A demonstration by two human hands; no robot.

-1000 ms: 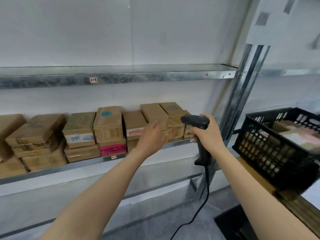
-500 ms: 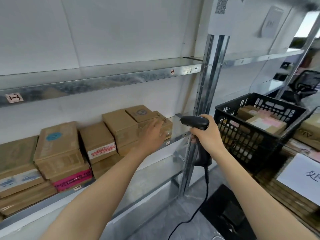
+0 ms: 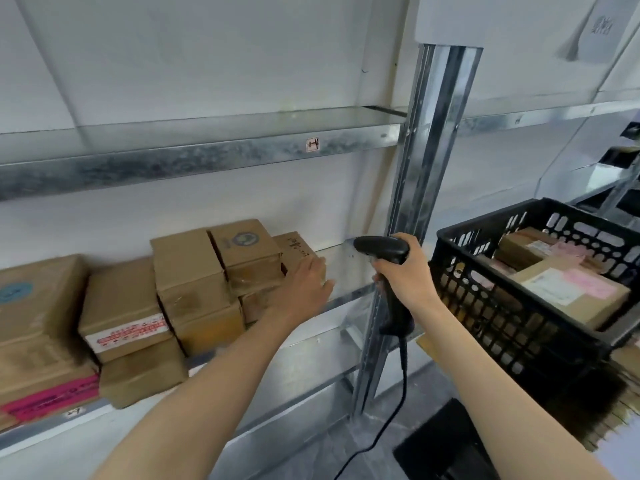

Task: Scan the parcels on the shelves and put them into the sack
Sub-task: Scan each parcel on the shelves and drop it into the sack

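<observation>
Left hand [image 3: 304, 285] lies with fingers fairly straight and loosely spread over the right end of a small brown cardboard parcel with handwriting on top [image 3: 297, 247], the last in its row on the galvanised steel shelf [image 3: 349, 296]. It is probably light and stiff, best clasped across its sides. Right hand [image 3: 403, 277] is wrapped round a black corded handheld scanner [image 3: 381, 249], near a black plastic crate [image 3: 485, 306].

I read even, bright, diffuse lighting with soft shadows, mild glare on the steel upright [image 3: 436, 168], wide-angle bending at the edges, and slight overall softness.
</observation>
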